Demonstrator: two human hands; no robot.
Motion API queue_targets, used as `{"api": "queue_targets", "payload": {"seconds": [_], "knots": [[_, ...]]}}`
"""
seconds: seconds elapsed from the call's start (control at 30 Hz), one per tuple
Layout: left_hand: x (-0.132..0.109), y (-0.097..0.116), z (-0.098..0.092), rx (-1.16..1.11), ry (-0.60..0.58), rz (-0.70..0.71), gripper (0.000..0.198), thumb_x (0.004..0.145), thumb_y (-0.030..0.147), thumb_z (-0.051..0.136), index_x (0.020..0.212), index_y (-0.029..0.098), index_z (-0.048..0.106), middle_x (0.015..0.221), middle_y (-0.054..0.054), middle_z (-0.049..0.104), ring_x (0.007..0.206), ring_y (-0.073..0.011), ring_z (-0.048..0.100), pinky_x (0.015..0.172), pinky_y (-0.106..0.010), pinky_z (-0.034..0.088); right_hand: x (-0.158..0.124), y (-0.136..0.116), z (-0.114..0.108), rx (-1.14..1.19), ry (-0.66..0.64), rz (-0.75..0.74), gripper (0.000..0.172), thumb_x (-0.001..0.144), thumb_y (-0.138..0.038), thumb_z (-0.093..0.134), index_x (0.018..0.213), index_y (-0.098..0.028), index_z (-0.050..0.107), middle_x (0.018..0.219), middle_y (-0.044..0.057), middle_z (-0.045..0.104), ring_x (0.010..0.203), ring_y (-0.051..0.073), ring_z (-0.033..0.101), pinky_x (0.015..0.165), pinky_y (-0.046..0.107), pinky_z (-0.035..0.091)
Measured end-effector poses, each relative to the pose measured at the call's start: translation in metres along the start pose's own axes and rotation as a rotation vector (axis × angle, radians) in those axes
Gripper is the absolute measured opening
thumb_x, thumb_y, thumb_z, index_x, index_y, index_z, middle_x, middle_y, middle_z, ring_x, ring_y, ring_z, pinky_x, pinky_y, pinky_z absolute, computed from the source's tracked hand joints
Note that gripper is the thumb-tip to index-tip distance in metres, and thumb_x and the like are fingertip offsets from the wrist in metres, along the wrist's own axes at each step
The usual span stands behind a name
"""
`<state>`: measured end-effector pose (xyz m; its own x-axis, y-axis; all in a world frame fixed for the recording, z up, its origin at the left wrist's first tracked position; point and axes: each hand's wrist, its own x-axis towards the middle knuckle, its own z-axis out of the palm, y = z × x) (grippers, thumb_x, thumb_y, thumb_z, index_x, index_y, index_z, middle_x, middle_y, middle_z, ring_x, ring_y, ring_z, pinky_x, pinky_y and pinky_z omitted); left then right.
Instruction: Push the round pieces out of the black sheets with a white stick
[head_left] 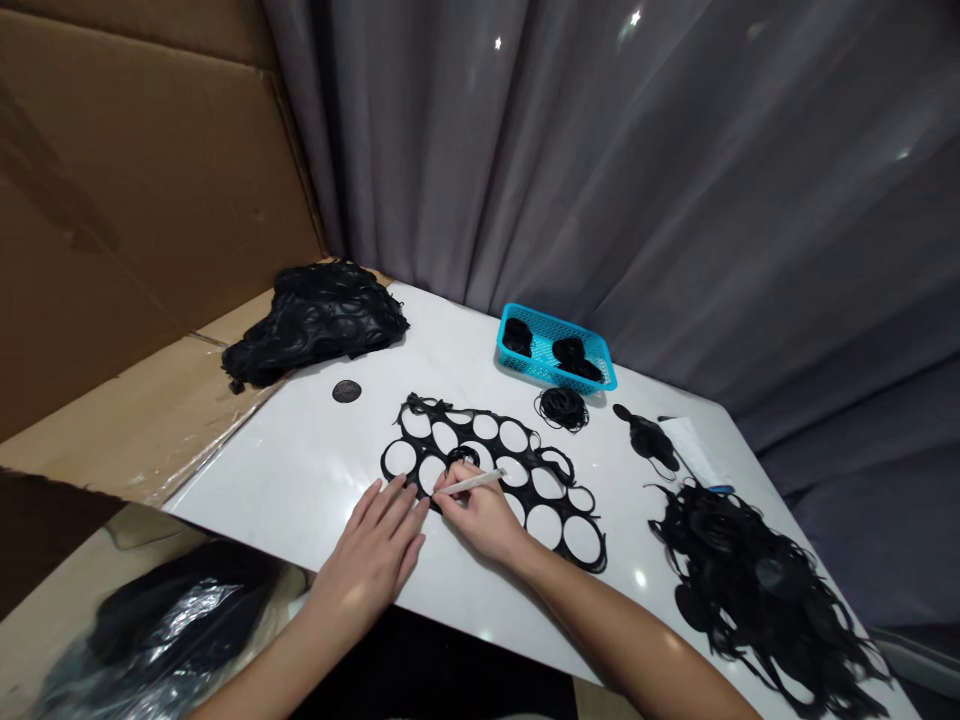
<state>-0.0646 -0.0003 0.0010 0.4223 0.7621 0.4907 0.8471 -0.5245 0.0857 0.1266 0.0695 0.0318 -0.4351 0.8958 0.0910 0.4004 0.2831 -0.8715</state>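
Sheet [530,458]: black, pierced by rows of round holes, lying flat across the middle of our white table [322,480], which shows through the openings.
Left hand [379,545]: palm down, fingers stretched out and only slightly parted, fingertips at the sheet's near left edge; we see nothing gripped in it.
Right hand [480,515]: closed in a pinch around 1 slim white tool [480,480], just right of our other hand and over the sheet's near edge (we cannot tell whether the tip touches the material).
Black loop [453,457]: on the sheet, just beyond our pinching fingers.
Disc [346,391]: 1 dark round piece, alone on the left of the table.
Far left heap [322,320]: black pierced material, piled beside the cardboard [150,180].
Basket [521,366]: blue, at the far side, holding black bundles, with 1 black coil [564,408] just on its near side.
Right heap [765,590]: tangled black scraps; beyond it we see a white sheet-like item [691,450].
Curtain [600,150]: grey, hanging in folds along the far side.
Plastic bag [187,620]: near left, below table level, with dark contents.
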Motion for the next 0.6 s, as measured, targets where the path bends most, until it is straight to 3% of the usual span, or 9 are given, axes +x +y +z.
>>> {"api": "queue_targets", "payload": {"seconds": [0.1,0.2,0.3,0.37,0.47,0.53,0.6], "knots": [[0.001,0.000,-0.002,0.011,-0.005,0.009,0.035,0.102,0.024,0.047,0.134,0.020,0.063,0.131,-0.010,0.068,0.136,-0.0316,0.052,0.118,-0.053,0.032,-0.006,0.001,0.003,-0.092,0.003,-0.094,0.016,0.093,-0.016,0.058,0.079,-0.022,0.053,0.088,0.003,0.062,0.088,0.019,0.058,0.082,0.033,0.046],[0.002,-0.001,-0.001,-0.003,-0.005,0.008,0.035,0.102,0.024,0.047,0.132,0.019,0.064,0.129,-0.010,0.069,0.133,-0.0306,0.054,0.117,-0.051,0.033,-0.010,0.002,0.007,-0.353,-0.080,-0.309,0.009,0.093,-0.013,0.054,0.091,-0.021,0.057,0.099,0.009,0.063,0.094,0.024,0.055,0.083,0.036,0.046],[0.002,-0.002,0.001,-0.016,-0.008,0.000,0.032,0.101,0.023,0.048,0.127,0.020,0.066,0.126,-0.009,0.070,0.127,-0.0301,0.058,0.115,-0.051,0.035,0.005,0.007,-0.004,-0.558,-0.123,-0.418,0.010,0.092,-0.012,0.055,0.097,-0.020,0.059,0.106,0.012,0.064,0.098,0.027,0.053,0.084,0.039,0.044],[0.002,-0.003,0.002,-0.023,-0.004,-0.010,0.031,0.101,0.022,0.047,0.124,0.020,0.067,0.124,-0.008,0.071,0.126,-0.0306,0.058,0.114,-0.052,0.036,0.028,0.013,-0.024,-0.578,0.011,-0.339,0.012,0.092,-0.011,0.051,0.092,-0.021,0.059,0.099,0.012,0.064,0.094,0.027,0.052,0.082,0.038,0.042],[0.002,-0.001,0.003,-0.031,0.010,-0.026,0.030,0.101,0.022,0.047,0.124,0.020,0.067,0.124,-0.008,0.071,0.125,-0.0307,0.058,0.113,-0.052,0.038,0.068,0.023,-0.061,-0.534,0.365,-0.109,0.019,0.091,-0.010,0.044,0.081,-0.022,0.055,0.086,0.009,0.060,0.084,0.026,0.051,0.079,0.037,0.039],[0.001,0.001,0.002,-0.032,0.019,-0.036,0.030,0.101,0.021,0.047,0.123,0.020,0.066,0.124,-0.008,0.071,0.125,-0.0302,0.059,0.112,-0.052,0.039,0.086,0.027,-0.077,-0.464,0.468,-0.058,0.017,0.092,-0.016,0.045,0.078,-0.024,0.052,0.081,0.006,0.059,0.079,0.025,0.051,0.076,0.035,0.038],[0.001,0.002,0.001,-0.036,0.021,-0.040,0.030,0.101,0.021,0.047,0.123,0.020,0.066,0.124,-0.008,0.071,0.125,-0.0302,0.059,0.112,-0.052,0.040,0.093,0.028,-0.080,-0.335,0.450,-0.021,0.016,0.089,-0.024,0.052,0.074,-0.024,0.051,0.073,0.003,0.058,0.073,0.022,0.052,0.071,0.033,0.038]]}}
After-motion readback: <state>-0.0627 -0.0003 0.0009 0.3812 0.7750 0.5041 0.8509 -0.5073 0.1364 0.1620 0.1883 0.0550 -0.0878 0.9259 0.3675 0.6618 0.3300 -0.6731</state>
